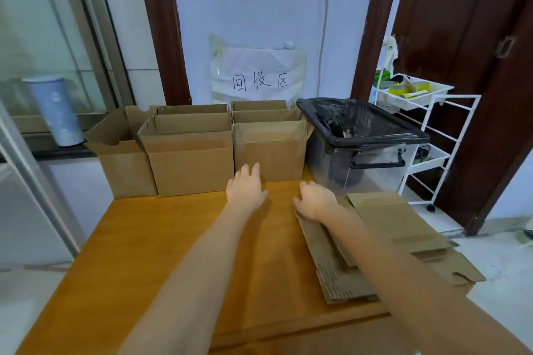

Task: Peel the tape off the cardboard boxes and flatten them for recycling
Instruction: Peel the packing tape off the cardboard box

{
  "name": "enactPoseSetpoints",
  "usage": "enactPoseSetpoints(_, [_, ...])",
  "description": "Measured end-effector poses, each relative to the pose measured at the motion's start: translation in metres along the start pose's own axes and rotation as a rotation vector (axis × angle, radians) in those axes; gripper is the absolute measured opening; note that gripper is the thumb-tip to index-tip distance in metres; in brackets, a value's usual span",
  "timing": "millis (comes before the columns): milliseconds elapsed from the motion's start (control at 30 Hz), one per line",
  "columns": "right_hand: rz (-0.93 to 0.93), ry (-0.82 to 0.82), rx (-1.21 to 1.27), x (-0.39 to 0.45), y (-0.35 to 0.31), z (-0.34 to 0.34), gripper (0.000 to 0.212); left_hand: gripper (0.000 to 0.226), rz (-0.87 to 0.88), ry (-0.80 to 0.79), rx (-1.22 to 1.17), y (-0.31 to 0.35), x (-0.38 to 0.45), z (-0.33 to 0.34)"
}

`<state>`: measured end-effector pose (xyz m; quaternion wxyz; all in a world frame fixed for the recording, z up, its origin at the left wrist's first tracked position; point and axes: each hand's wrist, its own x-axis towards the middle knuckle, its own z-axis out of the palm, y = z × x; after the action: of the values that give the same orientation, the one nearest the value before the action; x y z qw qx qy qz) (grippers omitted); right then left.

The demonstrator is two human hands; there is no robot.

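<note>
Three open cardboard boxes stand in a row at the far edge of the wooden table (pixel 178 239): a left box (pixel 127 170), a middle box (pixel 190 164) and a right box (pixel 269 150) with clear tape along its rim. More box flaps show behind them. My left hand (pixel 245 186) reaches out with straight fingers, its fingertips at the right box's front wall. My right hand (pixel 315 200) hovers with loosely curled fingers over the far end of a stack of flattened cardboard (pixel 403 228) on the table's right side. Neither hand holds anything.
A clear bin lined with a black bag (pixel 363 135) stands right of the boxes. A white wire cart (pixel 427 135) with tape rolls is further right. A paper sign (pixel 259 78) hangs on the wall. A pale blue cylinder (pixel 57 109) sits on the left ledge.
</note>
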<state>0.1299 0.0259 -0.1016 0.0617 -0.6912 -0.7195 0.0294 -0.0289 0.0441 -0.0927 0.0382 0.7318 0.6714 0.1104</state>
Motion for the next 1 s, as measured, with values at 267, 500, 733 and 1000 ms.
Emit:
enactPoseSetpoints(267, [0.017,-0.006,-0.117,0.041,0.001,0.020,0.045,0.084,-0.156,0.052,-0.187,0.001,0.044,0.026])
enactPoseSetpoints(500, [0.082,0.002,-0.035,0.060,0.001,0.027,0.042,0.081,-0.262,0.209,-0.308,0.015,0.057,0.038])
enactPoseSetpoints(733, [0.091,0.080,-0.033,0.065,-0.004,0.028,0.044,0.086,-0.366,0.340,-0.540,0.025,0.062,0.039])
enactPoseSetpoints(1000, [0.170,0.154,0.103,0.070,-0.003,0.027,0.042,0.073,-0.363,0.348,-0.473,0.019,0.062,0.037])
